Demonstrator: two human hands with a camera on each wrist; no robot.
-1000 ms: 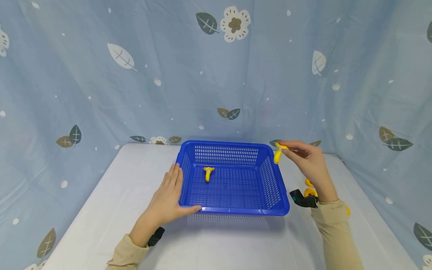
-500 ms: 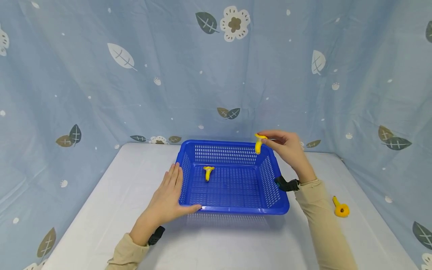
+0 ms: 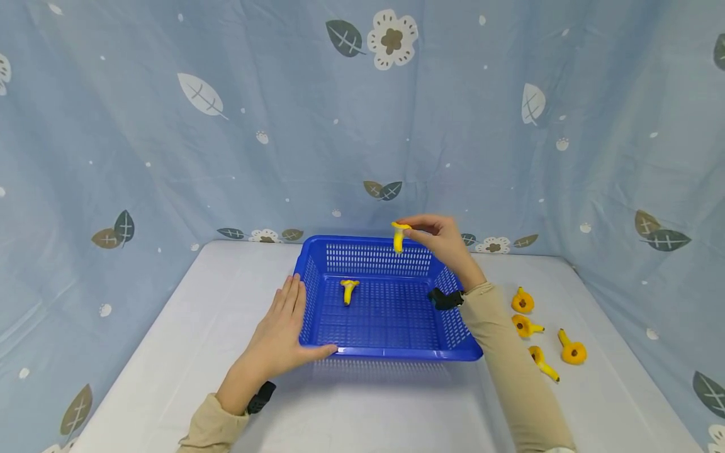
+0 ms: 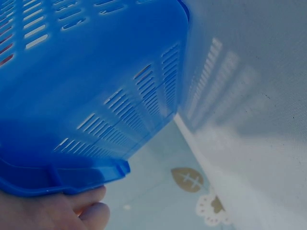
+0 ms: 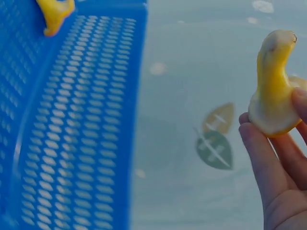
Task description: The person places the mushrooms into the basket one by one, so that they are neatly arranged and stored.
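A blue plastic basket with slotted walls stands on the white table. My left hand rests against its left side, fingers straight along the rim and thumb stretched over the front left corner. Over the back of the basket, my right hand pinches a yellow mushroom by its cap, stem pointing down. The right wrist view shows this mushroom between thumb and fingers. Another yellow mushroom lies on the basket floor, toward the left.
To the right of the basket several more yellow mushrooms lie on the table, among them one mushroom at the back and one mushroom farthest right. A blue patterned curtain hangs behind the white table.
My right hand has carried the pinched mushroom leftward and slightly up, from beyond the basket's right rim to over its back part. The left hand and the basket have stayed in place.
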